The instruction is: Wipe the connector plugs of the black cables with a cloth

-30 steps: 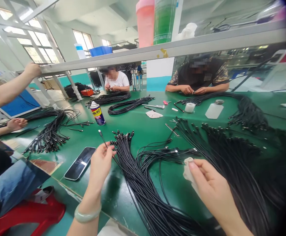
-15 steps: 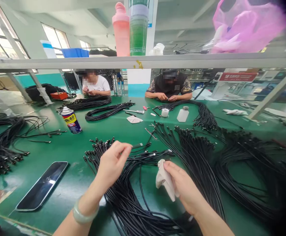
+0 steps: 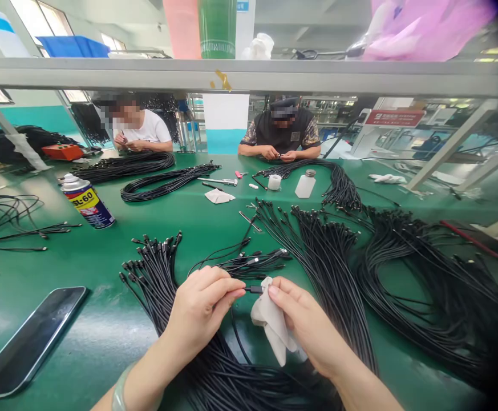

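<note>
My left hand (image 3: 199, 311) pinches a black cable with a small metal-tipped plug (image 3: 254, 289), which sticks out past its fingertips. My right hand (image 3: 302, 325) is shut on a crumpled white cloth (image 3: 273, 322), and the cloth's upper fold sits right at the plug's tip. Under both hands lies a loose bundle of black cables (image 3: 154, 285), its plugs fanned out towards the far side. More black cables with plugs (image 3: 326, 257) spread to the right of my right hand.
A spray can (image 3: 88, 201) and a phone (image 3: 28, 342) lie on the green workbench (image 3: 103, 319). Further cable coils, small tools and a plastic bottle (image 3: 305, 185) lie beyond. Two co-workers (image 3: 140, 128) (image 3: 280, 131) handle small items across the bench, under a metal shelf (image 3: 249, 77).
My hands have come together, with the plug now held at the cloth. The view has turned and levelled, so the whole bench scene sits differently in the frame.
</note>
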A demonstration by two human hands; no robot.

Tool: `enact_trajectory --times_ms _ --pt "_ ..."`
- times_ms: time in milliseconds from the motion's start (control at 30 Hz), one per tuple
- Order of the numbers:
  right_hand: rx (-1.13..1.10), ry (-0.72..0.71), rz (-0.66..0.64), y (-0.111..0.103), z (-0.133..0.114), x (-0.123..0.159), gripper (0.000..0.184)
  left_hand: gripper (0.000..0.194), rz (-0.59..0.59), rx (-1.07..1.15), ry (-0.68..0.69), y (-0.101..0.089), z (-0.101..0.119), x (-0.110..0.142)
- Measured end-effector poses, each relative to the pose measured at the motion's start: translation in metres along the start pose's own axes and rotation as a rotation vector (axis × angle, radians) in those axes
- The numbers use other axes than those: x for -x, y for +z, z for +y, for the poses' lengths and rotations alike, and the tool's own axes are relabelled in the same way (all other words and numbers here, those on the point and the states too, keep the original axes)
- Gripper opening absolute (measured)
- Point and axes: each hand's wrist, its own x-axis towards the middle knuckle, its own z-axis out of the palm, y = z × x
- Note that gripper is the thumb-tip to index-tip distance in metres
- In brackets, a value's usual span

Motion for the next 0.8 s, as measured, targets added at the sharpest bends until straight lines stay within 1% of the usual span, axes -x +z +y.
enact_trajectory --times_ms 133,233,267,400,433,467,633,800 --pt "0.102 -0.031 -0.041 0.001 0.001 0.001 0.036 0.014 -0.038 -0.092 0.053 0.001 0.009 -0.001" --pt "0.140 -0.073 -0.068 0.003 0.002 0.001 0.037 0.019 -0.056 -0.101 0.113 0.004 0.012 0.000" --pt "0.164 -0.091 -0.053 0.004 0.003 0.001 0.037 0.019 -0.054 -0.096 0.118 0.005 0.011 0.001" --pt "0.277 -0.158 0.096 0.004 0.003 -0.001 0.035 0.013 -0.025 -0.064 0.078 0.009 0.009 0.003" --pt "0.285 -0.162 0.115 0.004 0.003 -0.001 0.035 0.012 -0.018 -0.057 0.072 0.009 0.009 0.004" --pt "0.282 -0.158 0.112 0.004 0.003 -0.002 0.034 0.012 -0.010 -0.051 0.067 0.010 0.009 0.004" --pt "0.189 -0.069 0.015 0.001 0.004 -0.001 0.030 0.009 0.012 -0.061 0.039 0.014 0.013 0.005" --pt "0.015 0.014 -0.018 0.000 0.001 0.002 0.032 0.009 -0.001 -0.049 0.023 0.015 0.014 0.007"
